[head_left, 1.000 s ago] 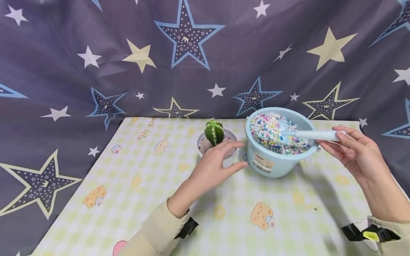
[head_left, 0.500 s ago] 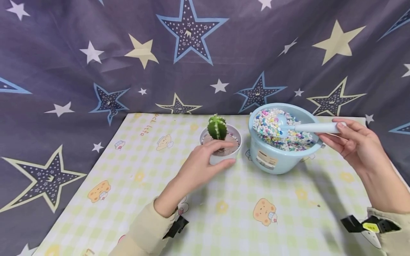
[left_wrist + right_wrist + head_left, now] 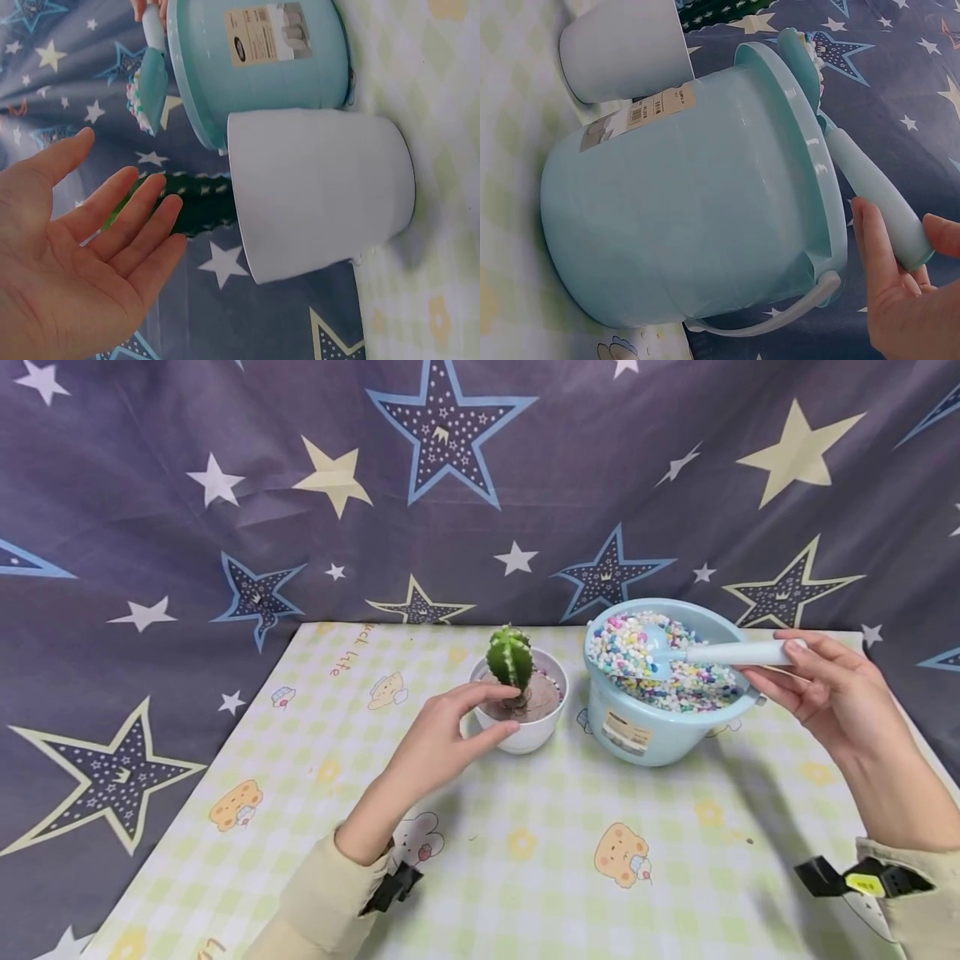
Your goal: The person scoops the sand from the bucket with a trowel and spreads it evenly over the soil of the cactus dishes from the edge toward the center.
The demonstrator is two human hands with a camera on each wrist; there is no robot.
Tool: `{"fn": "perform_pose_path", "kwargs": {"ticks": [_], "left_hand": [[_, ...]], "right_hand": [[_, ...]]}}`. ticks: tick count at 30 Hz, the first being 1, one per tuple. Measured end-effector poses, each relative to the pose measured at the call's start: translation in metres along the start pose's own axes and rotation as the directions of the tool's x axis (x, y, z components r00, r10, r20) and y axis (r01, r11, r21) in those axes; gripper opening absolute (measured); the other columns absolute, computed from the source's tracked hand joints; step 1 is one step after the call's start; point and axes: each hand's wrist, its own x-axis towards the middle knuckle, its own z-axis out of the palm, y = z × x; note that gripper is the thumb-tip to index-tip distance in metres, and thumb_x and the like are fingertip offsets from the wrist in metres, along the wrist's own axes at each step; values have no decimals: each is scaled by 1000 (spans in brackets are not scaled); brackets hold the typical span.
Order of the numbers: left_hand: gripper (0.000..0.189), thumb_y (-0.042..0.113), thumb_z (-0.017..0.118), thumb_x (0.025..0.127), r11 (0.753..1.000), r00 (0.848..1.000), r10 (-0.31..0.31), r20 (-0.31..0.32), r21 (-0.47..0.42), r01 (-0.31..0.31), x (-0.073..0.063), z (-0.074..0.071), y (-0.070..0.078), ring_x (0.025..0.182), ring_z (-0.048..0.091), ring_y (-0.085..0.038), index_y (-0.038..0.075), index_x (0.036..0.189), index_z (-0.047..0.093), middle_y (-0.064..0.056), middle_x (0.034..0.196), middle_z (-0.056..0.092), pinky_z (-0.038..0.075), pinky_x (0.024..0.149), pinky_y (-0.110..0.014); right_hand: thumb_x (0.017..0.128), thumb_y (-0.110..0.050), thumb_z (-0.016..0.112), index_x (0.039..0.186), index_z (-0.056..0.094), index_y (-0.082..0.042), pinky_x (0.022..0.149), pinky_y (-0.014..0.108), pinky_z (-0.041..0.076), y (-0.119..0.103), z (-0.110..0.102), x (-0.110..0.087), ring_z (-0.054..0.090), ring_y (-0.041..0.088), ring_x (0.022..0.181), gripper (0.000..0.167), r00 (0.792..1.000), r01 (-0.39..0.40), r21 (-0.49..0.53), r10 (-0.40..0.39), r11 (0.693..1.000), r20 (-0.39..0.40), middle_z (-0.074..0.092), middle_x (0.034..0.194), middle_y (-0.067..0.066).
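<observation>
My right hand (image 3: 840, 710) pinches the handle of a light blue scoop (image 3: 738, 653) between thumb and fingers. Colourful pebbles are heaped on the scoop's head, which is held above the bucket's rim in the left wrist view. The light blue bucket (image 3: 652, 743) is part filled with the same small pebbles (image 3: 693, 692). To its left stands a white pot (image 3: 528, 740) with a green cactus (image 3: 510, 658) upright in brownish soil. Beside the pot's left side is my left hand (image 3: 435, 743), fingers loosely extended and holding nothing; in the left wrist view its palm shows apart from the pot (image 3: 322, 195).
A checked tablecloth (image 3: 525, 893) with cartoon prints covers the table. Behind it hangs a dark curtain (image 3: 285, 410) with stars. The bucket's pale carrying handle (image 3: 780, 322) hangs down its side, and a label (image 3: 627, 732) is on its front.
My left hand has drawn back leftward from the pot's front, uncovering soil and the white wall. The right hand keeps the scoop over the bucket. The view has shifted slightly.
</observation>
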Motion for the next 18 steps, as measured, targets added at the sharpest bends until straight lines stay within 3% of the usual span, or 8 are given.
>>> {"fn": "perform_pose_path", "kwargs": {"ticks": [13,18], "left_hand": [[36,25,72,93,998,996,-53,-72,-46,50,-1,-11,-16,131,57,-19,14,127,68,0,130,69,45,115,-42],[39,22,74,91,997,990,-64,-125,-47,59,0,-11,-22,128,59,-23,12,127,67,-5,131,68,46,113,-41]], "right_hand": [[102,10,35,110,67,11,83,45,61,1,4,5,74,41,92,34,1000,-10,-32,10,999,-17,74,106,25],[102,11,36,110,67,11,82,45,61,2,5,6,74,40,91,33,999,-15,-43,14,999,-30,74,105,25]]}}
